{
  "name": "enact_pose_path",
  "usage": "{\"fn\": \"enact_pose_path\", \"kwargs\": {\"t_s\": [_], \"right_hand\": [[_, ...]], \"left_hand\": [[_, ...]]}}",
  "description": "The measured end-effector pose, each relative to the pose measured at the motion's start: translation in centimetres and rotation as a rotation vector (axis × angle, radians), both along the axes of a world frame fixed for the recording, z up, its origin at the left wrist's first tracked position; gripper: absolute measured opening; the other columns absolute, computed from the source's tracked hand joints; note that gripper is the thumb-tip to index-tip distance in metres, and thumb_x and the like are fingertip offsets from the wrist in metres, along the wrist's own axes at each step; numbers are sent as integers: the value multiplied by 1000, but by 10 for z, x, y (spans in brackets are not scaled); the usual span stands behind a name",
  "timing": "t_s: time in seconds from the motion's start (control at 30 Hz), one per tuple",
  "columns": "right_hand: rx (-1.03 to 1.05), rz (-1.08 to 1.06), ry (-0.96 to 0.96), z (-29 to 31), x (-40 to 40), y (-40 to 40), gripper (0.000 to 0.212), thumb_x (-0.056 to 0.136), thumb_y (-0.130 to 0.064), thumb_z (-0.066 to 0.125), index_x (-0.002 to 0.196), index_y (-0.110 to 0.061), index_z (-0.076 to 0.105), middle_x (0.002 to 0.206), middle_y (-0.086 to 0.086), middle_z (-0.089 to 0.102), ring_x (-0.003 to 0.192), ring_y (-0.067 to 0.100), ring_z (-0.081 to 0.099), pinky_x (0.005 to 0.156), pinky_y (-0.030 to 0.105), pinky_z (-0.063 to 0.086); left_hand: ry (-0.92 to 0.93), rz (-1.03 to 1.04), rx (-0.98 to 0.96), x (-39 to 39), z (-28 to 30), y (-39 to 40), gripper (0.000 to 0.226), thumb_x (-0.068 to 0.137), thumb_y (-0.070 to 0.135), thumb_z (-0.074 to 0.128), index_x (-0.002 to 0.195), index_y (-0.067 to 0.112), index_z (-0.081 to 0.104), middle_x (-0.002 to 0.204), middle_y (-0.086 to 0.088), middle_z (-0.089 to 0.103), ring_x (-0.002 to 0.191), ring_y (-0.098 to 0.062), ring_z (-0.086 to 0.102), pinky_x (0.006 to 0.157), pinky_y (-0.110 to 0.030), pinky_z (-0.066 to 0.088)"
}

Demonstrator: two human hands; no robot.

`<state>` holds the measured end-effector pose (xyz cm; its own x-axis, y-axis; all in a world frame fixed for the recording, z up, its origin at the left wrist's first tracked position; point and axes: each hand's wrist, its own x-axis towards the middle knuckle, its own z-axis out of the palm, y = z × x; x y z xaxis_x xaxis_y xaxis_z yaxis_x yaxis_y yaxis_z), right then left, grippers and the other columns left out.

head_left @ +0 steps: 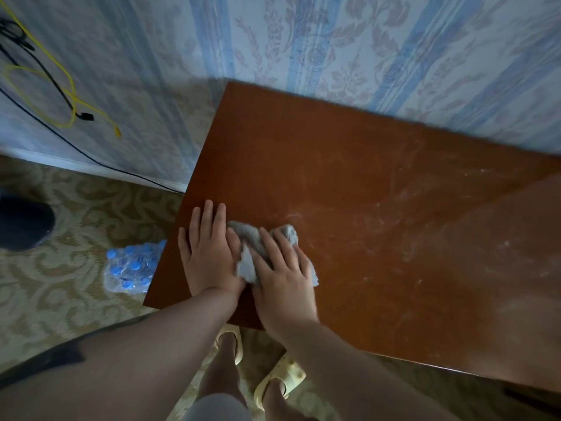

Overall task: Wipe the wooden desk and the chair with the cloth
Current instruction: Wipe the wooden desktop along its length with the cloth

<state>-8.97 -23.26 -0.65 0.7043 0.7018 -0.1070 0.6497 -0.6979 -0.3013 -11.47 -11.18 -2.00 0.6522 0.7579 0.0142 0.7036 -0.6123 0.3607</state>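
A small grey fluffy cloth (255, 247), crumpled into a loose wad, is seen lying on the reddish-brown wooden desk (349, 183) near its left front corner. It is pressed flat under the right hand (283, 270), whose fingers are spread straight over it with no curl visible; the palm covers most of the fabric, and only the far edge and a flap on each side are left showing. The left hand (209, 253) is laid flat on the bare wood just beside the cloth, fingers straight and together, its thumb side touching the cloth's edge; nothing is gripped by it.

The cloth is judged to be light, soft and limp, so no shape is kept by it: it is likely to bunch or roll under a sideways push unless it is held down by a broad palm, as it is here. A firmer hold, if wanted, is best taken by gathering the wad's middle in curled fingers, not by a loose corner. The desk top is hard, smooth and probably somewhat slick, so the cloth should slide easily.

Pale dust streaks and smears are seen across the right half of the top, so much of the desk is judged still to be wiped. No chair can be made out. On the patterned floor to the left, a shrink-wrapped pack of blue-capped bottles (133, 265) is visible beside the desk
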Motion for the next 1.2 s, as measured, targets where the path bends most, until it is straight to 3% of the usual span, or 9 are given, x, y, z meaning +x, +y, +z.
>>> {"fn": "enact_pose_path", "kwargs": {"t_s": [0.1, 0.17, 0.37, 0.47, 0.57, 0.63, 0.8, 1.0, 1.2], "right_hand": [[-161, 468, -9, 4, 46, -48, 62, 94, -39, 42, 151, -43, 17, 163, -8, 8, 150, 16, 1, 119, 43, 7], [-177, 540, -103, 1, 82, -57, 66, 93, -42, 41, 152, -45, 11, 163, -8, 9, 150, 17, 3, 119, 42, 8], [49, -126, -45, -9, 26, 8, 54, 91, -35, 47, 145, -39, 38, 153, -3, 37, 142, 21, 26, 107, 49, 35], [0, 219, -63, -4, 24, -24, 52, 88, -39, 36, 140, -38, 42, 152, -4, 40, 142, 20, 26, 106, 47, 37], [-163, 594, -107, 0, 81, -61, 63, 90, -44, 40, 149, -45, 20, 160, -7, 24, 148, 19, 17, 112, 42, 17], [-163, 488, -136, -1, 107, -55, 62, 92, -45, 40, 151, -45, 19, 160, -6, 23, 149, 19, 14, 116, 44, 13], [14, -222, 15, -4, 33, 24, 56, 96, -36, 33, 151, -39, 23, 162, -2, 18, 149, 20, 7, 118, 44, 7], [-161, 469, -91, -4, 82, -53, 66, 93, -40, 47, 151, -42, 16, 162, -5, 15, 149, 17, 5, 117, 43, 12], [32, -435, -41, -6, 68, 8, 55, 96, -37, 32, 150, -39, 29, 159, -3, 26, 147, 18, 12, 117, 45, 14]], "left_hand": [[-7, -9, 6, 0, 1, -1, 57, 95, 40, 23, 148, 23, 36, 157, 3, 29, 148, -15, 14, 119, -42, 6], [15, -14, 13, 0, -1, -2, 56, 96, 39, 24, 149, 23, 34, 158, 3, 27, 148, -16, 13, 119, -43, 6], [60, -15, 26, 1, -4, 0, 54, 96, 35, 36, 148, 22, 34, 158, 1, 27, 148, -18, 15, 119, -45, 9], [62, -21, 22, 1, -4, 1, 52, 97, 32, 34, 148, 23, 33, 158, 1, 26, 148, -18, 14, 119, -45, 9], [58, -6, 16, 2, -1, -1, 50, 99, 30, 31, 149, 23, 33, 158, 2, 27, 148, -17, 13, 119, -44, 8], [69, -3, 16, 2, -1, -3, 50, 99, 30, 33, 149, 23, 32, 159, 2, 26, 148, -17, 12, 120, -44, 8], [47, -9, 15, 1, -2, 0, 53, 95, 34, 33, 147, 22, 36, 157, 0, 31, 147, -20, 18, 118, -46, 11], [43, -14, -2, 0, 3, -1, 54, 95, 32, 28, 147, 23, 37, 156, -1, 31, 146, -21, 18, 118, -48, 12], [25, 76, -167, 28, 17, -6, 53, 93, 21, 51, 144, 27, 39, 156, -4, 23, 146, -23, 11, 119, -49, 1]]}}
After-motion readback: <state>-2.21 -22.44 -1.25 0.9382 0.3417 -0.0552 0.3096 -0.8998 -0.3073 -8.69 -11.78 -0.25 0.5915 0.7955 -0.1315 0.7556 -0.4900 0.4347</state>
